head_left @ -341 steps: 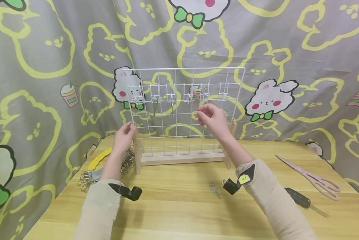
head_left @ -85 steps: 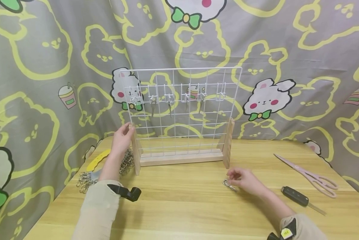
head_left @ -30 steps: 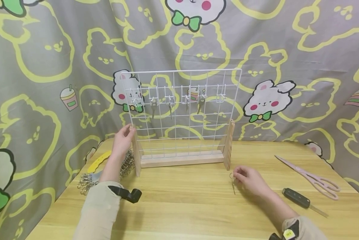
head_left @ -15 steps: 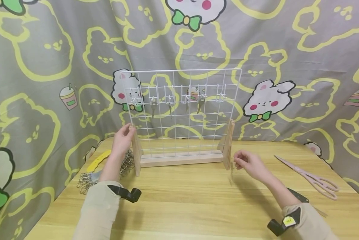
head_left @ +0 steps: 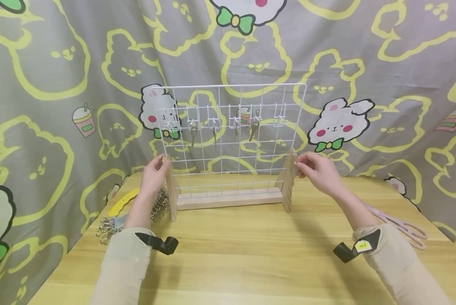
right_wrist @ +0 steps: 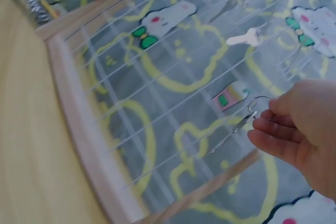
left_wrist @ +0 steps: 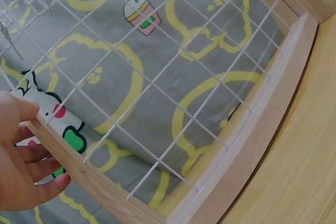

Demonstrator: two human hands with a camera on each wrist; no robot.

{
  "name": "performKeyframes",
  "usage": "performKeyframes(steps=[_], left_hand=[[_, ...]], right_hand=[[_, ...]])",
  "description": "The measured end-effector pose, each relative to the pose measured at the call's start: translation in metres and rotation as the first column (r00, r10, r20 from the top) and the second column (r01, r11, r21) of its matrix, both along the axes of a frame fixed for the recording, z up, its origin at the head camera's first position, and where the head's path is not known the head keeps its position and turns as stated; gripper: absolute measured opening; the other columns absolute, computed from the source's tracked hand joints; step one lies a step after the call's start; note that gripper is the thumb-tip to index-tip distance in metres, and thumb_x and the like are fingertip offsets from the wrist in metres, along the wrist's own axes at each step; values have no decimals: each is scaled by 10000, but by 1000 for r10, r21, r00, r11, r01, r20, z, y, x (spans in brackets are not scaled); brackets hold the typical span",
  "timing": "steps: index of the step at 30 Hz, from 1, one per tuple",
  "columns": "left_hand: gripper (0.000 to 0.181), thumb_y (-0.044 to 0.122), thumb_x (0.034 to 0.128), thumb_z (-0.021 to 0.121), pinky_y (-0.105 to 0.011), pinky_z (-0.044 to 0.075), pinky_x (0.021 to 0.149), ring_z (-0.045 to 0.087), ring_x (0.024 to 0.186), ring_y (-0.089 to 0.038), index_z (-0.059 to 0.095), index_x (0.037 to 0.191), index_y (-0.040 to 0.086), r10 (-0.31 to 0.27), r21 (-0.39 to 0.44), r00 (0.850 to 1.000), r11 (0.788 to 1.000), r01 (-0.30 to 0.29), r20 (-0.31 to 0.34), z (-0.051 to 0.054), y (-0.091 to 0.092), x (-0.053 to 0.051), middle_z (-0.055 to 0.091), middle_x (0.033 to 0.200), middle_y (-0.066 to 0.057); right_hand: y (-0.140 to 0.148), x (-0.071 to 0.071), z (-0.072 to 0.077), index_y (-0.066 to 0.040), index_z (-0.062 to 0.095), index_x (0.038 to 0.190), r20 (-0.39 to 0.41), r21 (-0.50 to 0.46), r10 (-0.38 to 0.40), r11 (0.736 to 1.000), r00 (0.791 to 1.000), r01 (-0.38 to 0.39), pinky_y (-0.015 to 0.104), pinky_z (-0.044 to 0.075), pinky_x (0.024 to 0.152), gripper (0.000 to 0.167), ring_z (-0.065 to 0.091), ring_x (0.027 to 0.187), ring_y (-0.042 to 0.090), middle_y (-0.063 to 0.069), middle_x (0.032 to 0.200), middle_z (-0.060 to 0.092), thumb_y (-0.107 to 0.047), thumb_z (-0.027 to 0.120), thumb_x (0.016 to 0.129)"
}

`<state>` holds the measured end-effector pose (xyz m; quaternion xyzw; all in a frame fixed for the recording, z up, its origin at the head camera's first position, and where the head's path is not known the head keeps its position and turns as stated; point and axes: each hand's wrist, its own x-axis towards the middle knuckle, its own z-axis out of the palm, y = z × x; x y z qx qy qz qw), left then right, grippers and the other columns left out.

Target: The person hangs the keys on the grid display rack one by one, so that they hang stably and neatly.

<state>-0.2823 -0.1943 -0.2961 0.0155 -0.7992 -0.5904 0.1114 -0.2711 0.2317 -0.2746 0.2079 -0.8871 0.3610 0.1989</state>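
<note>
A white wire grid rack (head_left: 229, 199) on wooden supports stands mid-table, with a row of white hooks (head_left: 279, 121) across it. Several keys (head_left: 193, 134) hang from these hooks; the rightmost hook bears no key. My left hand (head_left: 153, 173) pinches the top of the left wooden post (left_wrist: 79, 169), thumb on the near side. My right hand (head_left: 319, 171) is beside the right post (head_left: 288, 186), below hook height. Its thumb and fingers pinch a metal ring (right_wrist: 251, 104), from which a key (right_wrist: 231, 134) hangs, seen clearly only in the right wrist view.
Pink scissors (head_left: 407, 228) lie at the right, partly behind my right forearm. By my left forearm are a yellow curved piece (head_left: 123, 203) and a heap of metal clasps and rings (head_left: 107, 231). A patterned grey curtain (head_left: 201, 38) surrounds the wooden table.
A key now hangs on the fifth hook, where my right hand was earlier. My right hand picked another ringed key off the table and raised it beside the right post. The left hand stayed put.
</note>
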Motion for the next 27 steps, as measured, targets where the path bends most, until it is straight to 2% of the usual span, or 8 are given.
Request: performKeyframes(steps=[5, 10, 19, 27], left_hand=[[568, 306, 999, 407, -420, 223, 1108, 230, 1361, -302, 206, 1477, 76, 4, 6, 1000, 1000, -4, -2, 2, -1, -1, 240, 1490, -187], [566, 306, 998, 410, -427, 219, 1108, 227, 1362, -308, 211, 1478, 82, 12, -2, 1000, 1000, -12, 1, 1, -1, -2, 236, 1491, -186], [567, 310, 996, 417, -436, 223, 1105, 219, 1364, -312, 219, 1477, 87, 13, -6, 1000, 1000, -13, 7, -1, 0, -2, 224, 1494, -190], [571, 310, 997, 413, -431, 220, 1107, 220, 1364, -311, 216, 1475, 68, 11, -4, 1000, 1000, -11, -2, 0, -1, -1, 232, 1491, -193]], right_hand=[[-7, -5, 26, 14, 599, 934, -31, -43, -16, 999, 999, 15, 191, 503, 560, 129, 617, 674, 220, 124, 769, 638, -111, 568, 931], [-15, -9, 44, 41, 590, 957, -57, -109, -9, 994, 998, 3, 162, 516, 581, 140, 610, 643, 107, 142, 790, 631, -94, 557, 934], [-27, -17, 66, 42, 586, 974, -52, -230, -3, 973, 999, -9, 210, 542, 623, 149, 605, 645, 87, 110, 776, 616, -99, 568, 928], [-34, -21, 78, 58, 584, 963, -71, -302, 4, 953, 997, -25, 199, 541, 631, 160, 601, 630, 71, 48, 731, 601, -98, 560, 930]])
